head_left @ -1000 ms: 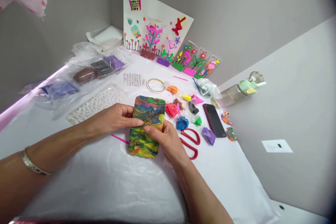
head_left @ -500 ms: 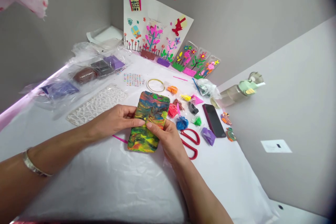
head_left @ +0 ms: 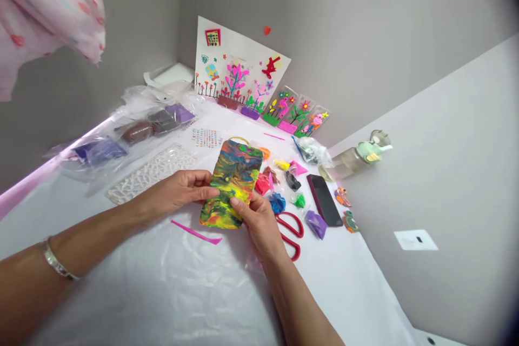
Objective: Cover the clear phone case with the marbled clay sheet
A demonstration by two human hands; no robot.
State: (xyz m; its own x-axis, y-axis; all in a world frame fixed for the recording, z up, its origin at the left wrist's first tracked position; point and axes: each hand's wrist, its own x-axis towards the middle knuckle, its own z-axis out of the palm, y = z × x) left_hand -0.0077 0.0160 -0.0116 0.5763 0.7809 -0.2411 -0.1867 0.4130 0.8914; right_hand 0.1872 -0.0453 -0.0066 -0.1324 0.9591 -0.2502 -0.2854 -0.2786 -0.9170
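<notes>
Both hands hold a phone case (head_left: 233,173) covered in marbled clay of yellow, green, blue and orange, tilted up above the table. My left hand (head_left: 192,189) pinches its left edge, thumb on the front and fingers partly hidden behind. My right hand (head_left: 259,219) grips the lower right edge, its thumb lying on the clay and its other fingers mostly behind. Below the case a thin pink strip (head_left: 197,232) lies on the white cover. Red-handled scissors (head_left: 300,224) rest beside my right hand, their blades hidden.
Bagged clay lumps, among them blue (head_left: 278,203) and purple (head_left: 315,224), lie right of the case near a phone (head_left: 325,200). A bottle (head_left: 357,159) stands behind. Left are a textured clear sheet (head_left: 152,173) and plastic bags (head_left: 133,132). Decorated panels (head_left: 278,105) lean at the back.
The clay-covered case has tilted and shifted slightly, and my right thumb has moved right, apart from the left thumb. More of the pink strip shows. The camera view has tipped upward.
</notes>
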